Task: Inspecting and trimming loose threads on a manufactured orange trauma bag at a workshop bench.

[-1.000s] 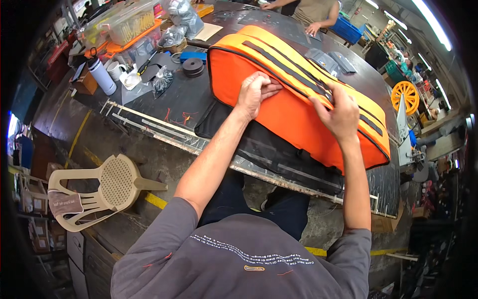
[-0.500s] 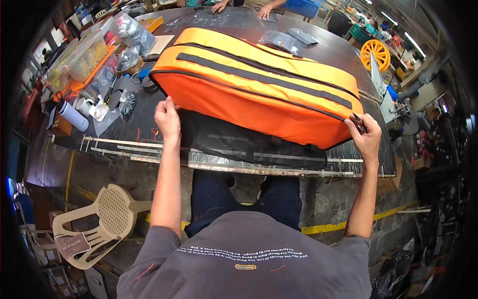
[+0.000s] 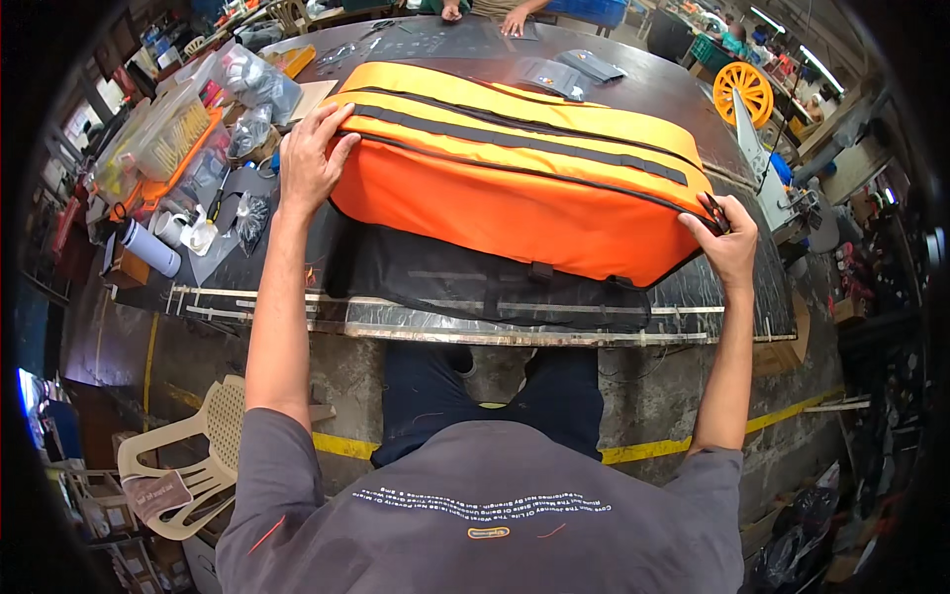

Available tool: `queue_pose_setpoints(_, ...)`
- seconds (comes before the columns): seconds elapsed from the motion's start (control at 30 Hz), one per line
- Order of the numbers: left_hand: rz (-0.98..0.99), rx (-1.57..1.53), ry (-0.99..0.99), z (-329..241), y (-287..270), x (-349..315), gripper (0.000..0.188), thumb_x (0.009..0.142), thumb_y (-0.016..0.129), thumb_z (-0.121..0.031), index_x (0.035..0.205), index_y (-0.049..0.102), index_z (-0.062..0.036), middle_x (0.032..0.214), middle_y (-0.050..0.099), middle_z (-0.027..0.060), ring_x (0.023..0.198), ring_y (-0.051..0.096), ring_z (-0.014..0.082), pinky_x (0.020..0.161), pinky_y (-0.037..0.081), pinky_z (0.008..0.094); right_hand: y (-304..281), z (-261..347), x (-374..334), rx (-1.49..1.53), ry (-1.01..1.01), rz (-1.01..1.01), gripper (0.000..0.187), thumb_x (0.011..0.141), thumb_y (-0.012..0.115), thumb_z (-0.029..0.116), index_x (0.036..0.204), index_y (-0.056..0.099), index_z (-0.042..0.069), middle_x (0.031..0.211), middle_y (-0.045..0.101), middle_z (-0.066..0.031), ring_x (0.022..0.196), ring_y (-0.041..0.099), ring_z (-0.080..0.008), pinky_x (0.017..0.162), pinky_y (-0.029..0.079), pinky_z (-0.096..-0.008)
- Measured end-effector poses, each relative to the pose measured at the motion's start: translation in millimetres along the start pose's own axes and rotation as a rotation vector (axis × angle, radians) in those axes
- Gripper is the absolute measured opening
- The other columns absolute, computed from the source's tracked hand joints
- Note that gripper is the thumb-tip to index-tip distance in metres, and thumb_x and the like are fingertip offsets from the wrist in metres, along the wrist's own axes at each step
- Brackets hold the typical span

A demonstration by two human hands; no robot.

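Observation:
A large bag (image 3: 515,203) of orange and yellow fabric, with black piping, a dark zipper line and a black strap, lies across the table before me. My left hand (image 3: 312,163) is closed on its upper left corner, fingers over the yellow edge and thumb on the orange side. At the right end, my right hand (image 3: 730,243) grips the corner with the thumb on the orange side. A small black tool (image 3: 714,213), perhaps thread snips, sits in that hand, partly hidden by the fingers. Black fabric (image 3: 426,272) spreads beneath the bag toward the table's near edge.
On the left of the dark table (image 3: 683,104) stand clear plastic bins (image 3: 168,139), a white bottle (image 3: 150,247) and a mug. Packets (image 3: 554,77) lie beyond the bag, near a co-worker's hands (image 3: 515,20). A beige chair (image 3: 203,445) stands at lower left; a yellow wheel (image 3: 742,94) at right.
My left hand has moved up from the bag's lower left corner to its upper left corner. The bag has tilted back a little, showing more of the orange side. My right hand keeps its grip.

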State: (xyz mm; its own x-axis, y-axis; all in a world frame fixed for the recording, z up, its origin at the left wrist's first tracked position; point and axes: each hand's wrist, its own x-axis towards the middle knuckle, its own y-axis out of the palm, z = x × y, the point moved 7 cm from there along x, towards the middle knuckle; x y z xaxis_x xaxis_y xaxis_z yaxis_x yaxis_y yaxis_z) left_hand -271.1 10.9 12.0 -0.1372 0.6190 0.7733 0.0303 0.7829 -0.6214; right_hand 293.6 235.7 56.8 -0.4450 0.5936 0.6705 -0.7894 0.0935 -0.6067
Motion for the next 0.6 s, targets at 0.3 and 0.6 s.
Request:
queue_pose_setpoints(0.3, -0.275, 0.134, 0.039, -13.7, -14.5, -62.5, 0.059, 0.103, 0.072, -0.046, 0.151, 0.066, -0.0128, 0.153, 0.065, 0.0083, 0.143, 0.058, 0.0302, 0.118, 0.039, 0.0471, -5.6, 13.4, -50.8, -0.088, -0.138, -0.088, 0.048, 0.069, 0.103, 0.015, 0.107, 0.077, 0.004, 0.083, 0.062, -0.006, 0.073, 0.06, -0.0205, 0.064, 0.047, -0.0336)
queue_pose_setpoints(0.6, -0.308, -0.105, 0.086, -128.2, -42.5, -60.2, 0.027, 0.083, 0.085, -0.01, 0.11, 0.083, -0.0101, 0.107, 0.07, 0.0095, 0.105, 0.067, 0.0317, 0.095, 0.053, 0.0454, -12.4, 20.9, -78.6, -0.134, -0.185, -0.119, 0.055, 0.064, 0.103, 0.014, 0.111, 0.078, 0.005, 0.096, 0.07, -0.0128, 0.092, 0.068, -0.0334, 0.085, 0.055, -0.0416)
